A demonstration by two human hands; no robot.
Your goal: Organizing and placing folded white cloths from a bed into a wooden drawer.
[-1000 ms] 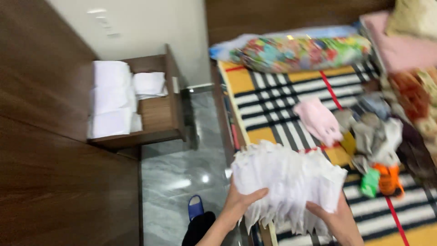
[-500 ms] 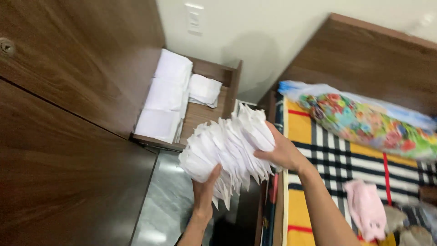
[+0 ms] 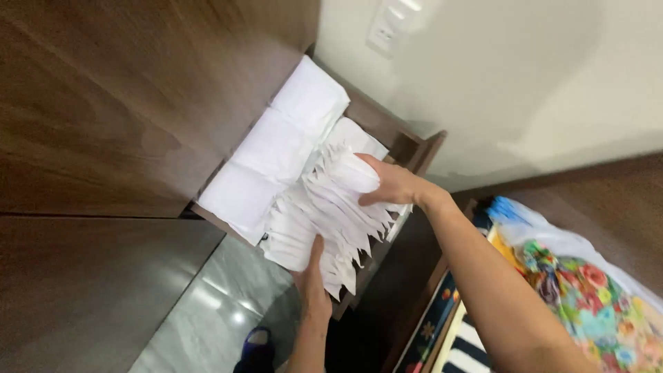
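**Both hands grip a white bundle over the drawer**

The left hand (image 3: 312, 276) clasps the near end of the white bundle (image 3: 324, 214), the right hand (image 3: 392, 183) the far end, fingers wrapped tight; beneath them lies the open drawer (image 3: 414, 148), folded white stacks (image 3: 276, 148) just beside.

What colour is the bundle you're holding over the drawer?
Plain white: the fanned bundle of folded white pieces, clearest in the head view, matches the white stacks in the drawer.

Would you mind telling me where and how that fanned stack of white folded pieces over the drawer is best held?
Grip the stack of white folded pieces at its two ends, squeezing inward, as the left hand does from the near end and the right hand from the far end. The pieces stand on edge and splay loose, so probably only end pressure keeps them together over the open drawer.
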